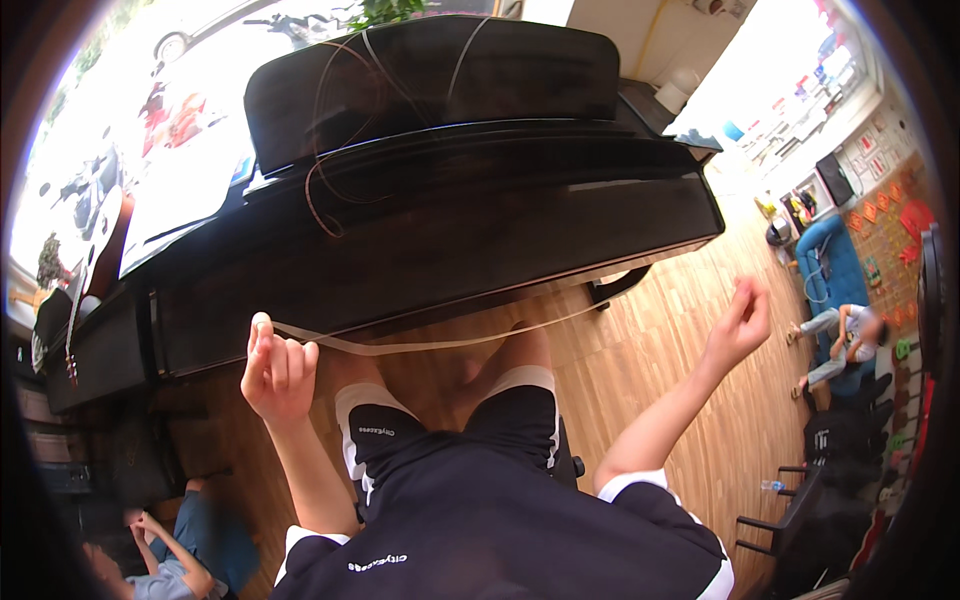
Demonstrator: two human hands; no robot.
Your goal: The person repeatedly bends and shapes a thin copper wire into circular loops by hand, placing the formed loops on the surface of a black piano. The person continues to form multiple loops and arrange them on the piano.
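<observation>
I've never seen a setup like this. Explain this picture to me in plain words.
There is no machine here, just a person's two bare hands. The single picture comes from a wide fisheye camera worn on the person's head and looking down, which is why straight edges bend near the rim. Picture left is the person's left.

In front stands what looks like a black piano, with a thin looped cord seen against it. The left hand appears to pinch one end of a pale strip, which sags across toward the right hand. The strip fades against the wooden floor, so whether the right hand grips it is unclear.
</observation>
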